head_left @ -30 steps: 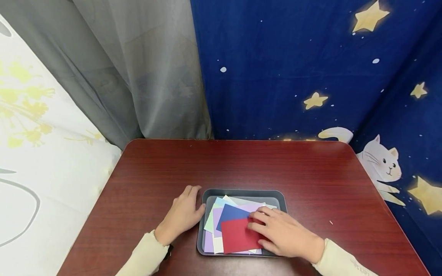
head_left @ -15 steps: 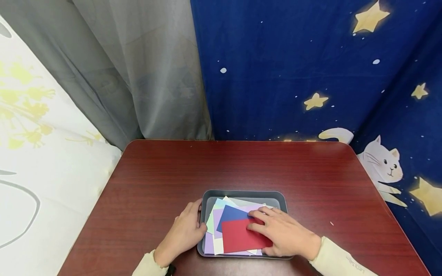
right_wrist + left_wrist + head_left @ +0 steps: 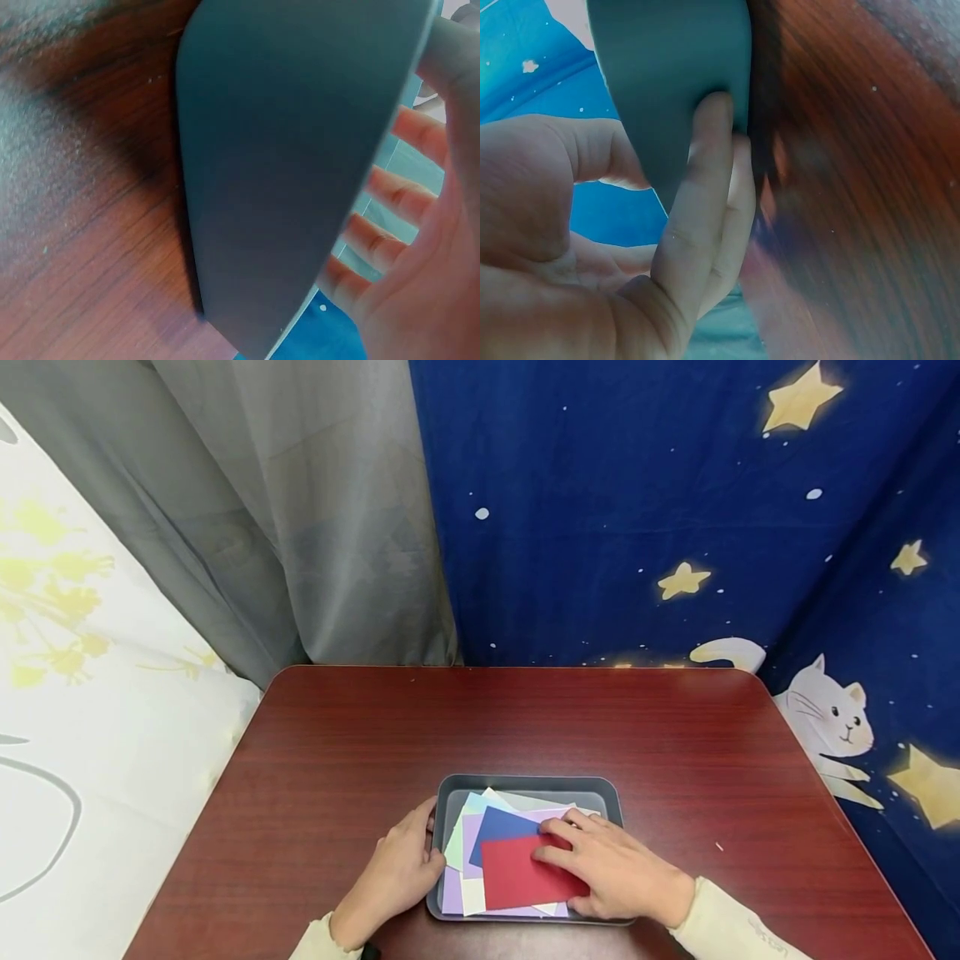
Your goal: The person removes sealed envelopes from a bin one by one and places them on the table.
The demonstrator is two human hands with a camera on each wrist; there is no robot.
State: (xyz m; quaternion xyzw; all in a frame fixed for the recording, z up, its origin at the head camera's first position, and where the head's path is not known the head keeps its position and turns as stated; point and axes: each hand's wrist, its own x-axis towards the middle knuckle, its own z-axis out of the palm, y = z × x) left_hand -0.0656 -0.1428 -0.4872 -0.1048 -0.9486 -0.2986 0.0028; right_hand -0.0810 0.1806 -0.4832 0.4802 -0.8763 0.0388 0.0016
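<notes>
A dark grey tray (image 3: 525, 779) lies on the table with overlapping paper sheets inside. On top are a red sheet (image 3: 517, 877) and a blue sheet (image 3: 498, 831), with purple, white and pale green ones beneath. My left hand (image 3: 397, 868) grips the tray's left side, thumb at the rim and fingers along the outer wall (image 3: 667, 60), as the left wrist view shows. Over the tray's right side reaches my right hand (image 3: 618, 868), fingers spread and slightly bent on the red and blue sheets. In the right wrist view the tray wall (image 3: 277, 112) hides those fingertips.
The reddish-brown wooden table (image 3: 360, 718) extends around the tray. A tiny white scrap (image 3: 718, 846) lies to the right. Behind the table hang a grey curtain (image 3: 345, 527) and a blue star-patterned curtain (image 3: 570, 568).
My left hand has come down and closer, from beside the tray to holding its left side. My right thumb has shifted off the red sheet toward the tray's front; the sheets look nearly still.
</notes>
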